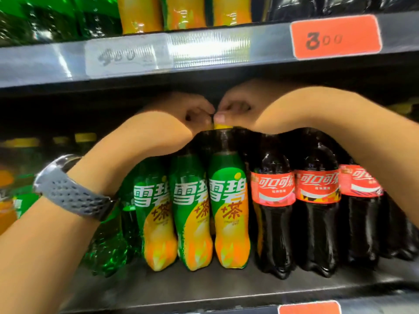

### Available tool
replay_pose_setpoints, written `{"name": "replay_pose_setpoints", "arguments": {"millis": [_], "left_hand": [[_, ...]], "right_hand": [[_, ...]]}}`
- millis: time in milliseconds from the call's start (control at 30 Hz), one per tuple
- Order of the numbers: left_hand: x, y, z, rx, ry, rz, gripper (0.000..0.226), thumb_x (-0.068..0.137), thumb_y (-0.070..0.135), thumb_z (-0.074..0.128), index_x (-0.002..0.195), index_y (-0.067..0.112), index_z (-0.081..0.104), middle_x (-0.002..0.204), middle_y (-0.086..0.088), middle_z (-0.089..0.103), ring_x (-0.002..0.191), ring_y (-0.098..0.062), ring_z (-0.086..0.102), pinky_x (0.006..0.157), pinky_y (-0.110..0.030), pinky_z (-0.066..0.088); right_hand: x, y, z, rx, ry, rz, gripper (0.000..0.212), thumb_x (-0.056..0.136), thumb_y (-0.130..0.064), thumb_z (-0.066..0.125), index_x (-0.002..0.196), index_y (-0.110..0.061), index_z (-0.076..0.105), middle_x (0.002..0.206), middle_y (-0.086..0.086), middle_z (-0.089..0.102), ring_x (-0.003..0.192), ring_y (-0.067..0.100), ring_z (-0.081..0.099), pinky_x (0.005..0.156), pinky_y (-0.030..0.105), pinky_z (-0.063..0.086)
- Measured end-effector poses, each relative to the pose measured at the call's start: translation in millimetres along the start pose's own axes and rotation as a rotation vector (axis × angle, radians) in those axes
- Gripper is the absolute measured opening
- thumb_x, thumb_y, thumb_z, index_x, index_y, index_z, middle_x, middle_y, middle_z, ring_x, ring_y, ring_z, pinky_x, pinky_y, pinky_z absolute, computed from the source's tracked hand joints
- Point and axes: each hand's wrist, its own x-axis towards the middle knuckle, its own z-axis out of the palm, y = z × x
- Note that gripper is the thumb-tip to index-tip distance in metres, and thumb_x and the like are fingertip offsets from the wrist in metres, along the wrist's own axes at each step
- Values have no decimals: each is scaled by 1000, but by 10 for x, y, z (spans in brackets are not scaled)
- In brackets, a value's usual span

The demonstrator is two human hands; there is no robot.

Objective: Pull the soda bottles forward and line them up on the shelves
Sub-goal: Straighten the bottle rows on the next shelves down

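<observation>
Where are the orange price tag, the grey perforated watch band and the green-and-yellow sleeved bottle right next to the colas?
orange price tag (335,37): head view, middle of its face.
grey perforated watch band (72,196): head view, strap on the left wrist.
green-and-yellow sleeved bottle (229,207): head view, label at mid-body.

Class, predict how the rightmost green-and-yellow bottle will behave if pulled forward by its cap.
Tall and narrow, the bottle may tip forward, since the left hand and right hand pinch at its cap. Liquid reaches the neck, so it is probably heavy and should slide on the shelf.
</observation>
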Motion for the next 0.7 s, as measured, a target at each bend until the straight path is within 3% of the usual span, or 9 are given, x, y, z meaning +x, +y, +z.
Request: {"name": "replay_pose_setpoints", "arguments": {"millis": [67,200,333,467,567,700], "left_hand": [[-32,-100,-55,100,14,-36,23,93,27,57,114,24,66,107,3,69,99,-17,63,92,-32,48],[-78,-227,-111,102,-66,-96,29,87,38,62,108,20,69,98,-1,70,93,-21,64,91,-39,50],[-100,-260,-79,-19,-55,-82,25,82,32,72,103,19,69,87,1,70,83,-20,64,86,-39,52],[-112,-274,-66,-151,-38,-71,18,83,26,72,99,22,68,92,-3,71,76,-12,59,82,-31,47],[-145,-258,-63,-179,-12,-65,14,83,30,72,96,30,67,89,4,70,80,-13,63,81,-30,48],[-201,-220,-85,-161,11,-63,16,84,36,70,99,32,68,91,10,71,91,-12,66,90,-39,51]], "right_hand": [[83,-74,55,-73,-19,-14,36,91,-51,51,105,-22,67,96,-4,66,84,16,60,74,29,47],[140,-59,64,-104,-50,-7,30,88,-51,55,97,-25,66,76,-15,55,65,3,50,56,21,36],[104,-25,85,-34,-74,-7,27,81,-52,65,94,-28,62,78,-14,56,67,2,51,58,21,39],[51,-16,114,12,-29,3,25,82,-51,63,95,-30,62,79,-17,56,73,8,55,65,25,40],[11,-10,93,26,-8,13,24,82,-52,62,94,-30,62,77,-19,55,71,3,55,61,22,40],[-26,1,56,55,-27,34,25,81,-55,61,94,-34,60,80,-21,57,74,-4,55,62,14,39]]}}
